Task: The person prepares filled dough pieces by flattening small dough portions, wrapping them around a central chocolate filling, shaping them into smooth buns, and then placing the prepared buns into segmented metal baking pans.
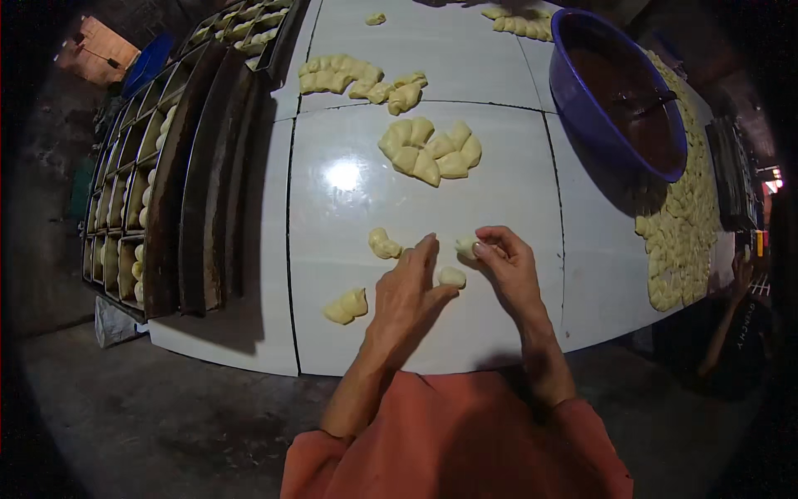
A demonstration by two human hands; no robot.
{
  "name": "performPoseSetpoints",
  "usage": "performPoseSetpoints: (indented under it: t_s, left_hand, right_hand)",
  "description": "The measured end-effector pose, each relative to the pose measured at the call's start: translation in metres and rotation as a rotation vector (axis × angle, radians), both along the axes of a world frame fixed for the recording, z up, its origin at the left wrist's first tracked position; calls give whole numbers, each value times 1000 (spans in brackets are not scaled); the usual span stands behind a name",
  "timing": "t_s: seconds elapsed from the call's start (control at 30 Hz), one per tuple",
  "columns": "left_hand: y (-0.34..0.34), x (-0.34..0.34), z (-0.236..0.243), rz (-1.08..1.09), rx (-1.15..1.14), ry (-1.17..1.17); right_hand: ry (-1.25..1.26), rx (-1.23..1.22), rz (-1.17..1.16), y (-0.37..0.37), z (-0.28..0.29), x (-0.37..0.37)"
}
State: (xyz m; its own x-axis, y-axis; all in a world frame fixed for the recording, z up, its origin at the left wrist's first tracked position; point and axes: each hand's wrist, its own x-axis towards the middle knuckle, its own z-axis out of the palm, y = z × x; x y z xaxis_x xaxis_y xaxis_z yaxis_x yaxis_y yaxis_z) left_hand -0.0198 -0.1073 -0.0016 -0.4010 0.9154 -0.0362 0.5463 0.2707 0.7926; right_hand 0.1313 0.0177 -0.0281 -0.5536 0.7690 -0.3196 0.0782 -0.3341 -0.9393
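My right hand (509, 264) pinches a small pale dough piece (465, 247) at its fingertips, just above the white table (349, 191). My left hand (409, 289) lies flat beside it with fingers apart, its thumb touching another small dough lump (452, 277). A twisted dough piece (383, 244) lies just left of my left hand, and a folded one (347, 306) lies nearer the front edge.
A cluster of shaped dough (431, 150) sits mid-table, another heap (357, 79) farther back. A big blue bowl (582, 100) of brown filling stands at the back right, with many dough pieces (683, 233) beside it. Dark racks of baking trays (158, 183) stand left. Another person's arm (727, 316) at right.
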Motion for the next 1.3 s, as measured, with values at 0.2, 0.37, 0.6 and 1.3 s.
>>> performPoseSetpoints:
  t_s: [0.2, 0.37, 0.6, 1.3]
  left_hand:
    - [-18, -3, -8, 235, -14, -84]
    - [-91, -52, 6, 263, -85, 337]
    - [-132, -62, -10, 254, -91, 118]
    - [-27, -4, 26, 154, 170, -259]
  right_hand:
    - [-516, 729, 372, -9, 25, -19]
    - [-366, 787, 224, -43, 40, -36]
    - [-265, 1139, 650, -110, -5, -105]
    - [112, -313, 197, -52, 60, -21]
